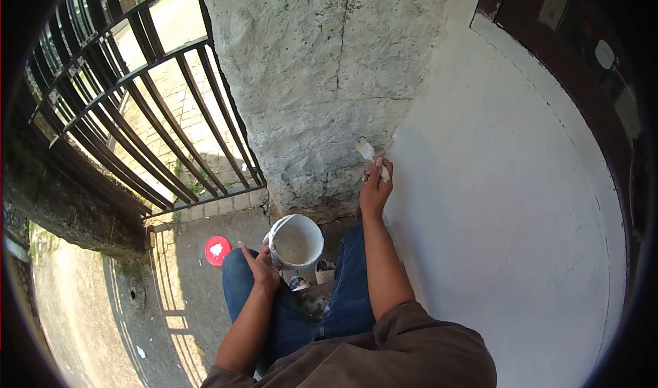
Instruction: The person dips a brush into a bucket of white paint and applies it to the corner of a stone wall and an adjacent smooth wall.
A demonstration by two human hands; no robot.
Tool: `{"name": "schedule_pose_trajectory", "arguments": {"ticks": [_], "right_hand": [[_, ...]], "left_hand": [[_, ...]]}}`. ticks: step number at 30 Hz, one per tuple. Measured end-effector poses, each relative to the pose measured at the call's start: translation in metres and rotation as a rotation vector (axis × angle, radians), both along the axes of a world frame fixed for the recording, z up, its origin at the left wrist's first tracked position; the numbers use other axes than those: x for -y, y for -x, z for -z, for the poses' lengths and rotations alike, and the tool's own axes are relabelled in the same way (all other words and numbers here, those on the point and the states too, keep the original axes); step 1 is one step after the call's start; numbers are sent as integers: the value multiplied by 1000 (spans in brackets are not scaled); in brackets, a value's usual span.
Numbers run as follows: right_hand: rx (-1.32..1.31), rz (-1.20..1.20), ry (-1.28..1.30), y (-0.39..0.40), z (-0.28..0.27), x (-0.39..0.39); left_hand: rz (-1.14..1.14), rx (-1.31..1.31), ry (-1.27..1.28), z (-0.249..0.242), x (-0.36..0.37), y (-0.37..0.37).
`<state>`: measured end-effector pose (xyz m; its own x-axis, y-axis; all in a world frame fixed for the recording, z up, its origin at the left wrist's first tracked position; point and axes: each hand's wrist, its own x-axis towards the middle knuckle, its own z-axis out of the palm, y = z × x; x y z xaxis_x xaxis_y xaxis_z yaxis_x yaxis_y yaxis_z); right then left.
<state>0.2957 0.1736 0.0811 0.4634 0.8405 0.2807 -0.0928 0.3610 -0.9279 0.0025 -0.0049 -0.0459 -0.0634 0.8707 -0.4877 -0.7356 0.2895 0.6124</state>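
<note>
Here, a white bucket [313, 239] at left, a brush [367, 151] at right near the rough wall [308, 134].
Left hand [263, 271] rests against the bucket, though whether its fingers grip, I can't tell; right hand [375, 187] has fingers clamped on the brush, where light, even pressure should suit the uneven surface.

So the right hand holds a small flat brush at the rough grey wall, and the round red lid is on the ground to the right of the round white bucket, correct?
Not quite: the head view shows the round red lid to the left of the round white bucket, not the right. The right hand and small flat brush are as you say.
</note>
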Motion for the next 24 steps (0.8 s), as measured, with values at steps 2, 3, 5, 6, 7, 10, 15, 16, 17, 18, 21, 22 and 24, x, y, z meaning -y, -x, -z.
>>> {"name": "schedule_pose_trajectory", "arguments": {"ticks": [2, 3, 5, 6, 7, 10, 15, 16, 17, 18, 21, 22, 24], "right_hand": [[-26, 16, -63, 0, -2, -4], [-55, 31, -125, 0, -1, -6], [-73, 31, -160, -2, 0, -9], [-89, 33, -191, -3, 1, -9], [-89, 34, -189, -3, 3, -9], [-149, 31, -233, -2, 2, -9], [-13, -55, -107, 5, 22, 4], [37, -70, -27, 5, 29, 6], [38, -69, -28, 7, 31, 10], [157, -29, -2, 10, 33, 14], [391, 44, -32, 9, 21, 15], [511, 85, -83, 5, 15, 16], [632, 128, -134, 2, 20, 15]], "left_hand": [[4, -6, -12, -3, 0, -2], [8, -16, -22, -5, 1, -2], [6, -14, -18, -4, -1, -1], [7, -10, -9, -2, 0, 0], [8, -11, -7, 0, 1, 0], [10, -11, -10, 2, -1, 1], [17, -22, -5, -2, -1, 0], [19, -22, -5, -3, 0, -1], [22, -30, -9, -3, 0, -1], [24, -39, -14, -3, 0, -1], [-1, -24, 14, -3, -1, -1], [-5, -25, 13, -2, -1, 0], [6, -11, -7, -3, 0, 0]]}}
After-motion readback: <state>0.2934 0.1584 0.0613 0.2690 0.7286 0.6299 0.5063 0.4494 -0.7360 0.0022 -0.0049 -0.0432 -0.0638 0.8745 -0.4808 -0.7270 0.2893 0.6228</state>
